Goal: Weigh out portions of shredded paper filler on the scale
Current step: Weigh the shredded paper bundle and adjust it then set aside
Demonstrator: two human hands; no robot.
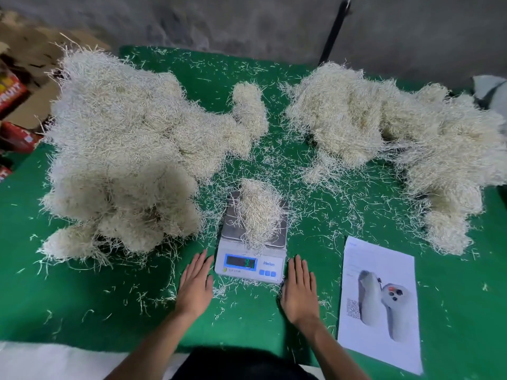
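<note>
- Hands lie nearest the camera, flat on the green cloth, one on each side of the scale.
- Left hand rests palm down just beside the scale's left edge, fingers straight and close together, holding nothing.
- Right hand rests palm down just beside the scale's right edge, fingers also straight and flat, gripping nothing.
- To the right of the scale, past the right hand, a printed sheet lies on the cloth, showing pale handheld devices and a square code.
- The scale itself is white with a lit blue-framed display facing the person; its digits are too blurred to read.
- On the scale's metal platform sits a small portion of shredded paper, heaped upright, with strands hanging over the platform's edges.
- Loose strands are scattered over the cloth all round the scale.
- Behind and left of the scale spreads a large heap of filler, reaching near the scale's left side.
- Behind and right of the scale lies a second heap, well apart from the platform.
- Far left of the scale, off the cloth, stand red cardboard boxes.
- Beyond both heaps rises a grey wall with a dark pole leaning against it.
</note>
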